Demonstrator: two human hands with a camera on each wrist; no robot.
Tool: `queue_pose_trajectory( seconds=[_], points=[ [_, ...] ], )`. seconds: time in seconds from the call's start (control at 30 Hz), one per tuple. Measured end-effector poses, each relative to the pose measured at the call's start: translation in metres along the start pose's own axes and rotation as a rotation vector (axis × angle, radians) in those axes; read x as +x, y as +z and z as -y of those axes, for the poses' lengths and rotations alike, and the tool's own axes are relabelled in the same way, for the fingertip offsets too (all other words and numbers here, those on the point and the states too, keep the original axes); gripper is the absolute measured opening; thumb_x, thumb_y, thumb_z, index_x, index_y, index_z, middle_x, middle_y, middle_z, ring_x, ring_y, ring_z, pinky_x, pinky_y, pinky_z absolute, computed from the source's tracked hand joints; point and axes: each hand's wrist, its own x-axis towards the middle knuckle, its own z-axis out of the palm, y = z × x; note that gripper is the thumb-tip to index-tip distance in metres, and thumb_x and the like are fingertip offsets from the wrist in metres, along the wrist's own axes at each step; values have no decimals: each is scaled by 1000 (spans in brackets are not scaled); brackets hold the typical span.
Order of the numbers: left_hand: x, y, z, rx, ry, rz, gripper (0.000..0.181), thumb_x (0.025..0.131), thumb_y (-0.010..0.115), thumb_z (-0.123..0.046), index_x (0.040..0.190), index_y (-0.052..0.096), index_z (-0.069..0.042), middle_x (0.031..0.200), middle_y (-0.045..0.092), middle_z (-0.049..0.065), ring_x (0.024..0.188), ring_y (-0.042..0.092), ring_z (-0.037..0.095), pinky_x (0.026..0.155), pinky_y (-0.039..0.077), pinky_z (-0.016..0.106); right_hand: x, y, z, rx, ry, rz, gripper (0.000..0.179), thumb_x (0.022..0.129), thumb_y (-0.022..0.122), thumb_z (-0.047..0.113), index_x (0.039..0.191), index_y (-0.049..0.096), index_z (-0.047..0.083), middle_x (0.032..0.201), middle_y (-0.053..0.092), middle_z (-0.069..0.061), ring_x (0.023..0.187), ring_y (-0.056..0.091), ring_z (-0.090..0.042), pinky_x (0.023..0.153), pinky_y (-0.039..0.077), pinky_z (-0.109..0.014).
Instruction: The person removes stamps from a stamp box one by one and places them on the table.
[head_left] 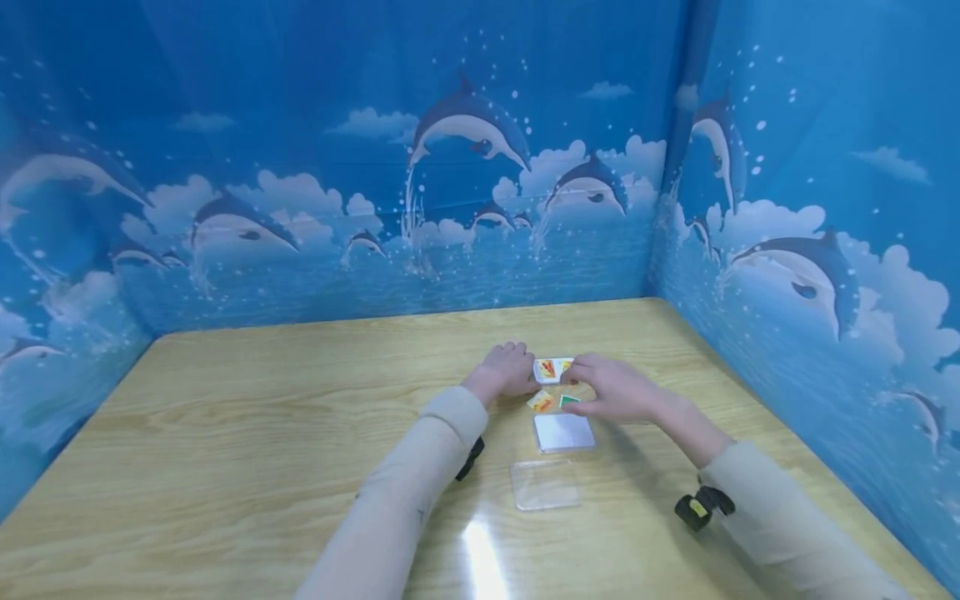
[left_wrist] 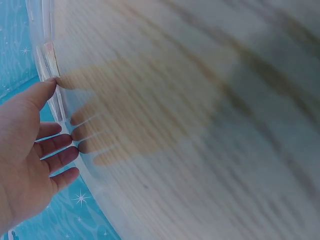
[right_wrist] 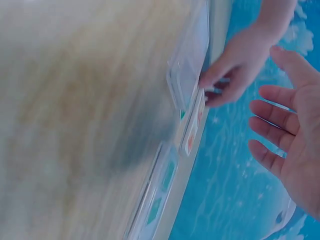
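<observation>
In the head view, a small white flat case (head_left: 538, 377) with red and orange pictures lies between the hands. The left hand (head_left: 510, 368) rests at its left end. In the left wrist view the left thumb touches the edge of a thin case (left_wrist: 53, 60), the other fingers loosely bent below. The right hand (head_left: 618, 387) hovers over the case's right end, fingers partly covering it. Its fingers (right_wrist: 272, 131) are spread and hold nothing in the right wrist view. An orange-and-yellow card (head_left: 540, 402) and a green card (head_left: 568, 401) lie just in front, the green one beside the right thumb.
Nearer the person, a whitish flat box (head_left: 564, 433) and a clear plastic lid (head_left: 546, 486) lie in line on the wooden table (head_left: 262, 442). A case with green pictures (right_wrist: 155, 200) shows in the right wrist view. Blue dolphin-print curtains (head_left: 337, 167) stand behind and beside the table.
</observation>
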Motion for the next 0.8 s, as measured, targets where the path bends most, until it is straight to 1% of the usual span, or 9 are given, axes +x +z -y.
queue_pose_trajectory(
  seconds=[0.1,0.2,0.27,0.4,0.57,0.73,0.8],
  points=[
    [1,1,1,-16,-9,3,56,91,51,-47,132,49,-8,131,47,10,121,42,24,103,30,38,7,-2,-10,49,99,13,33,84,68,25,107,64,2,99,61,-10,91,58,-26,77,48,-39],
    [1,3,1,-19,-9,9,57,91,51,-48,133,48,-9,134,46,10,124,40,24,104,29,38,15,-4,-20,94,179,19,33,84,68,20,109,63,0,101,61,-13,95,58,-30,80,47,-42],
    [1,3,1,-12,-3,10,57,91,50,-49,132,49,-9,133,47,9,123,41,24,104,29,38,20,-4,-27,111,225,21,34,84,68,18,111,61,-1,102,61,-14,96,57,-30,81,47,-43],
    [1,2,0,9,10,1,54,91,49,-50,128,53,-10,125,50,8,116,45,22,101,33,37,29,-4,-39,154,310,23,36,84,68,18,113,60,-2,104,60,-15,98,56,-29,84,45,-44],
    [0,1,-1,6,-2,3,53,91,50,-49,127,53,-9,124,50,7,116,44,21,101,32,37,38,-2,-47,232,379,20,37,85,67,18,114,59,-3,109,59,-16,101,54,-30,87,44,-45],
    [2,3,0,11,-10,9,56,91,50,-49,129,51,-9,128,49,8,119,43,22,102,31,37,43,3,-53,301,435,24,38,85,67,19,116,58,-3,110,58,-18,103,53,-31,89,43,-45],
    [2,4,0,12,-10,11,56,91,49,-49,130,51,-9,128,48,8,119,43,23,103,31,37,44,5,-55,323,445,35,39,85,67,18,116,58,-3,111,58,-19,103,52,-31,89,42,-46]
  ],
)
